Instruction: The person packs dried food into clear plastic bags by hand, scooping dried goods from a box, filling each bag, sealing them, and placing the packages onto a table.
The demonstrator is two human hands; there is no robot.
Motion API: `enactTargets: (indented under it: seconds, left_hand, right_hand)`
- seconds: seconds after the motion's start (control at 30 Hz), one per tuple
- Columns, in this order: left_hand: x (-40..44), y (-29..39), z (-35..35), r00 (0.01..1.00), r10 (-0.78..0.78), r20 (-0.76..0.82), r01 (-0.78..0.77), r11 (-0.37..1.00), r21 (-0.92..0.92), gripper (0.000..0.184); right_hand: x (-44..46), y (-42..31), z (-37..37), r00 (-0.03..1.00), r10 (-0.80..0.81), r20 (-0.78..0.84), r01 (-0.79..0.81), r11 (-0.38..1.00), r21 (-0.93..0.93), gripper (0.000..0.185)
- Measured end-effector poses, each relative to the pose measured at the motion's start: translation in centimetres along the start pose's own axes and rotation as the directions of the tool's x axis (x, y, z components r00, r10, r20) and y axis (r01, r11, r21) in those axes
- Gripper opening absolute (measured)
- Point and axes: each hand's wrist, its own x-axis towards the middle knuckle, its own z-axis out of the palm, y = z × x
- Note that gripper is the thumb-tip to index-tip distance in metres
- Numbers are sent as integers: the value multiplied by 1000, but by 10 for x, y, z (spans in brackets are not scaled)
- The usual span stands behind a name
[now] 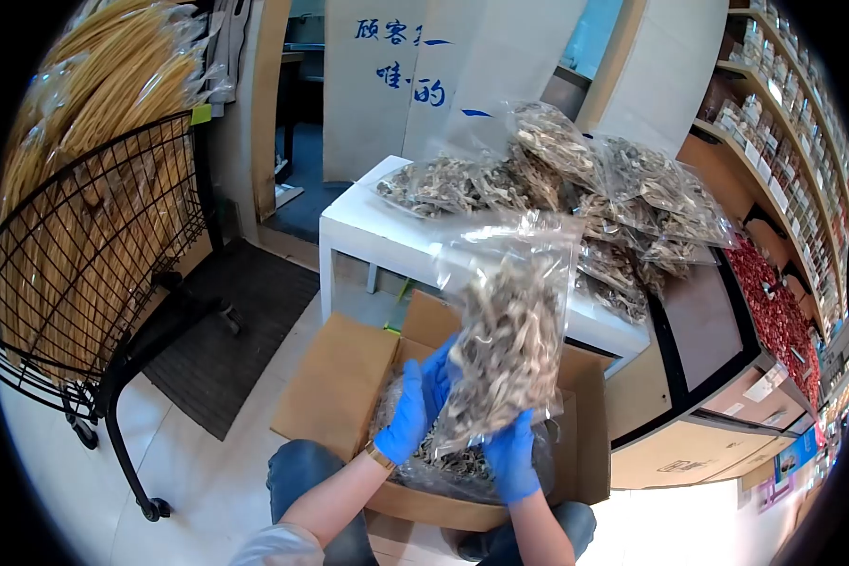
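A clear plastic bag of dried mushrooms, grey-brown and cream, is held upright above an open cardboard box. My left hand, in a blue glove, grips the bag's left side, its fingertips partly hidden behind it. My right hand, also gloved in blue, is closed on the lower right edge. Inside the box, below both hands, lies a clear plastic liner with more dark dried pieces. Several similar filled bags are piled on the white table just beyond.
A black wire cart on wheels, loaded with long yellow sticks in plastic, stands at left by a dark mat. To the right are a bin of red dried goods and shelves of jars. My knees flank the box.
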Motion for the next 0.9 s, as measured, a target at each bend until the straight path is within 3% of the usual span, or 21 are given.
enactTargets:
  seconds: [0.07, 0.13, 0.17, 0.33, 0.47, 0.6, 0.63, 0.7, 0.87, 0.9]
  left_hand:
    - [4, 19, 3, 999, 27, -33, -24, 998, 65, 85]
    - [6, 30, -6, 992, 122, -29, -119, 989, 92, 77]
    - [8, 31, -12, 972, 191, -135, -171, 974, 146, 69]
    - [15, 57, -35, 957, 168, -237, -182, 983, -38, 56]
    - [12, 71, -32, 922, 204, -329, -227, 973, -33, 53]
    - [11, 67, -34, 941, 166, -294, -181, 983, -25, 46]
    - [12, 64, -34, 944, 160, -288, -176, 984, -29, 46]
    - [14, 56, -34, 960, 162, -229, -167, 986, -3, 44]
    - [14, 45, -26, 981, 61, -184, -64, 998, -7, 44]
    - [13, 42, -24, 986, 54, -155, -52, 999, 15, 44]
  right_hand:
    - [25, -5, 17, 996, -27, 82, 23, 998, 51, 52]
    - [42, -24, 60, 997, -59, 48, 60, 998, -30, 44]
    - [56, -27, 71, 995, -92, 32, 92, 995, -25, 36]
    - [104, -85, 131, 972, -189, 136, 211, 962, -174, 22]
    - [148, -158, 173, 856, -480, 190, 495, 868, -35, 23]
    - [207, -252, 181, 788, -584, 194, 594, 804, 9, 32]
    - [223, -276, 171, 785, -589, 190, 599, 801, 5, 32]
    - [245, -308, 146, 920, -301, 250, 328, 942, -73, 34]
    - [245, -292, 103, 885, -464, 44, 463, 863, -203, 31]
    - [242, -290, 97, 902, -432, 23, 408, 831, -378, 34]
